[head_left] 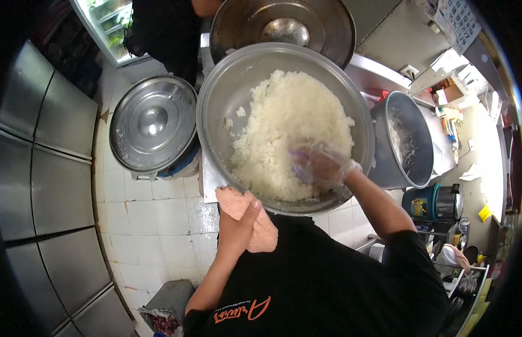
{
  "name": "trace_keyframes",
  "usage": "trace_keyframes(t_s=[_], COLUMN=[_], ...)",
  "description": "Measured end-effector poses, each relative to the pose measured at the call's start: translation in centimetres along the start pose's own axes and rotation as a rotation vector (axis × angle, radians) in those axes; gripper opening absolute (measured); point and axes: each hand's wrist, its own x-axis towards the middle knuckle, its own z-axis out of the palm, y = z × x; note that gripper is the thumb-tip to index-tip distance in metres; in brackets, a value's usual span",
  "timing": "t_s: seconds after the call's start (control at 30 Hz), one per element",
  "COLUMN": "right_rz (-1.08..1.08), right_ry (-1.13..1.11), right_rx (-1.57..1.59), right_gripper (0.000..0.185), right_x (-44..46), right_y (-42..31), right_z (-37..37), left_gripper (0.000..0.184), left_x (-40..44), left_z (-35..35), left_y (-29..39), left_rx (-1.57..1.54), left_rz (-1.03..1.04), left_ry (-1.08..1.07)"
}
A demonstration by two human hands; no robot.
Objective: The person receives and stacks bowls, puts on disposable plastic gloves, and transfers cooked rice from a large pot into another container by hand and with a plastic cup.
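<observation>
A wide metal basin (227, 84) holds a large mound of white cooked rice (294, 106). My right hand (322, 163), in a clear plastic glove, is down in the rice near the basin's right side. Its fingers curl around something purple-blue, blurred and partly hidden, whose kind I cannot make out. At the basin's near left rim, my left hand (238, 224) is closed on a folded pink cloth (263, 233). The cloth's upper end reaches the rim; whether it grips the rim I cannot tell.
A lidded metal pot (151, 121) stands left of the basin. On the right is a deep grey pot (426, 151) with rice residue inside. A large round lid (233, 28) lies behind. Another person (165, 39) stands at the back left; a bin (174, 297) is at lower left.
</observation>
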Motion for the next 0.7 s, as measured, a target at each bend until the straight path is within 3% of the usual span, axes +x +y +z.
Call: trace_keyframes(t_s=[0.1,0.2,0.3,0.4,0.43,0.5,0.57,0.63,0.7], right_rz=[0.496,0.624,0.522,0.650,0.664,0.660,0.366,0.014,0.237], right_ry=[-0.480,-0.372,-0.388,-0.753,-0.793,-0.759,-0.246,0.356,0.111], right_rx=[0.635,0.873,0.776,0.678,0.689,0.567,0.253,-0.410,-0.481], right_gripper=[0.037,0.042,0.043,0.042,0.039,0.039,0.043,0.042,0.040], right_x=[1.5,-0.1,-0.1,1.8,0.4,1.1,1.5,3.8,6.2], right_y=[-0.7,-0.1,0.1,0.5,2.3,4.7,9.0,14.4,16.4], right_z=[-8.6,-8.8,-9.4,-13.5,-11.5,-12.6,-9.8,-4.2,0.3], left_gripper=[0.059,0.061,0.062,0.061,0.059,0.056,0.052,0.046,0.045], left_x=[0.0,0.4,0.3,-0.1,-0.3,-0.5,-0.8,-1.0,-1.1], left_z=[0.1,0.5,0.5,0.5,0.2,-0.1,0.2,0.7,1.1], left_y=[-0.2,-1.1,-0.6,-0.1,-0.5,-1.3,0.1,0.7,0.7], left_rx=[0.012,0.050,0.046,0.055,-0.060,-0.302,-0.187,-0.110,-0.135], left_rz=[-0.004,0.014,0.017,-0.016,-0.100,-0.265,-0.300,-0.289,-0.295], left_ry=[-0.065,-0.040,-0.068,-0.012,-0.066,-0.169,-0.238,-0.261,-0.233])
